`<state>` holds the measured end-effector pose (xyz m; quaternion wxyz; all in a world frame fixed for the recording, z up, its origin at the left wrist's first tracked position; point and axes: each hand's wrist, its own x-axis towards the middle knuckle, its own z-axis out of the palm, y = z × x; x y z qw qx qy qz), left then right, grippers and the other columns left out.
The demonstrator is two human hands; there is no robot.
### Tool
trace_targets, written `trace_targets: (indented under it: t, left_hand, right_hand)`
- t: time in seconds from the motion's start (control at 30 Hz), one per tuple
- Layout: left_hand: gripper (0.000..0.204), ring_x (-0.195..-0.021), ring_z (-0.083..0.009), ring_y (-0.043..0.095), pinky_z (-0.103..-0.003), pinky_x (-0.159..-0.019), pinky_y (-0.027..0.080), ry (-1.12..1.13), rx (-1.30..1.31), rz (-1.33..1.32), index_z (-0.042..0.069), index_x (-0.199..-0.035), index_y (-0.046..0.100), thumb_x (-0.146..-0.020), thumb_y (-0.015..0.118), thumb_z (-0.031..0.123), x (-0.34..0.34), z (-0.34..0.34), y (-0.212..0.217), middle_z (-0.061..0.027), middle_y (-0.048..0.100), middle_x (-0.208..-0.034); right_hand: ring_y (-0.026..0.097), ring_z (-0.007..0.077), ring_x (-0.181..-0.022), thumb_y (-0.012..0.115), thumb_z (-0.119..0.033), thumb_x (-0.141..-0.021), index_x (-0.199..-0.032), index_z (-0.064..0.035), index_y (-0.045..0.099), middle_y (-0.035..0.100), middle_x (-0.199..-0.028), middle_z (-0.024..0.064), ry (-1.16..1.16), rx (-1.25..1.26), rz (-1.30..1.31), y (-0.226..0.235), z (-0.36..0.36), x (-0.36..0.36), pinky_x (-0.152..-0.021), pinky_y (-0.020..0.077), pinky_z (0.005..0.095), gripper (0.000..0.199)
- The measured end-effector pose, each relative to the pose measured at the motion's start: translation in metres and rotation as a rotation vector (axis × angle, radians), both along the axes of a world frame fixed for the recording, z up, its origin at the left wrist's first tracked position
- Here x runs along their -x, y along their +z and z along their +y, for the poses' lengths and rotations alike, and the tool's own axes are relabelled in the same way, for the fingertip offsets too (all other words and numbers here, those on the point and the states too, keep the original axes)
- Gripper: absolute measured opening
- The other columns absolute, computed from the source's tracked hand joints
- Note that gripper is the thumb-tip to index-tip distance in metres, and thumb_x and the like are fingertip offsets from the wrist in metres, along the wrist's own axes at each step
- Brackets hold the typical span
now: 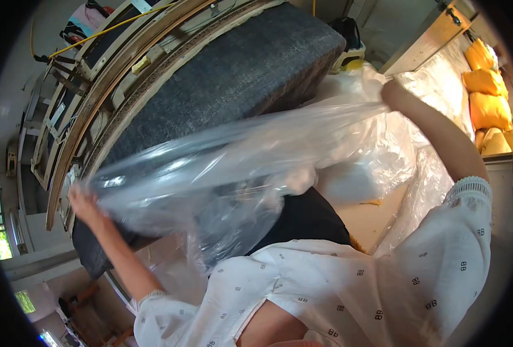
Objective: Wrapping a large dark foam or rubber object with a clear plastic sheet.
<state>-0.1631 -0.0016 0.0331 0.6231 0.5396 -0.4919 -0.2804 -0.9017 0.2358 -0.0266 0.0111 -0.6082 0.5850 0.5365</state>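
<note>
A clear plastic sheet (227, 153) is stretched taut across the front of my body, with loose folds hanging below it. At its left end my left hand (85, 203) is closed on the plastic. My right hand (396, 95), raised far to the right, grips the other end; its fingers are partly hidden and blurred. Just beyond the sheet lies a large block covered in dark grey cloth (227, 69). The lower part of this block shows through the plastic near my left hand.
Curved wooden frames (97, 101) stand along the far left, with a yellow cord (111, 23) across them. More crumpled clear plastic (436, 87) lies at the right. Yellow cushion-like bundles (491, 110) are stacked at the far right, near a wooden beam (424, 40).
</note>
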Motion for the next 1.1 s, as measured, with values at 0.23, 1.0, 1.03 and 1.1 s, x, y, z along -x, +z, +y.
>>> trace_targets:
  t: [0.23, 1.0, 1.03, 1.1]
  left_hand:
    - [0.037, -0.082, -0.0266, 0.054, -0.036, -0.076, 0.044, 0.764, -0.139, -0.967, -0.005, -0.098, 0.054, -0.089, 0.049, 0.031, -0.324, 0.042, -0.055, -0.0156, 0.058, -0.09]
    - [0.035, -0.077, -0.0197, 0.057, -0.035, -0.072, 0.046, 0.846, -0.497, -0.936, 0.006, -0.089, 0.065, -0.093, 0.044, 0.033, -0.291, 0.017, -0.048, -0.0125, 0.064, -0.085]
    - [0.04, -0.092, -0.0273, 0.058, -0.039, -0.08, 0.044, 0.721, -0.203, -0.804, 0.004, -0.1, 0.064, -0.091, 0.043, 0.037, -0.273, 0.002, -0.049, -0.0152, 0.063, -0.1]
    - [0.038, -0.096, -0.0226, 0.055, -0.033, -0.086, 0.041, 0.672, -0.113, -0.718, 0.002, -0.104, 0.061, -0.089, 0.05, 0.035, -0.26, -0.024, -0.053, -0.0118, 0.061, -0.102]
  right_hand:
    - [0.061, 0.0348, -0.086, 0.052, -0.022, -0.083, -0.099, -0.006, 0.059, 0.065, -0.091, 0.0156, -0.063, 1.264, -0.137, 0.117, -0.118, 0.122, -0.076, 0.0495, 0.0424, 0.024]
    - [0.044, 0.0328, -0.12, 0.044, -0.046, -0.088, -0.129, -0.0122, 0.046, 0.047, -0.13, 0.0179, -0.358, 1.048, -1.173, 0.037, -0.235, -0.043, -0.099, 0.035, 0.0367, 0.053]
    - [0.046, 0.0274, -0.12, 0.041, -0.045, -0.091, -0.126, -0.0063, 0.051, 0.049, -0.129, 0.0141, -0.443, 0.96, -1.347, 0.019, -0.236, 0.013, -0.101, 0.0322, 0.0323, 0.054]
    - [0.044, 0.0189, -0.119, 0.041, -0.053, -0.089, -0.13, -0.0027, 0.045, 0.051, -0.128, 0.0097, -0.751, 0.975, -1.465, 0.006, -0.253, 0.067, -0.1, 0.0318, 0.0289, 0.065]
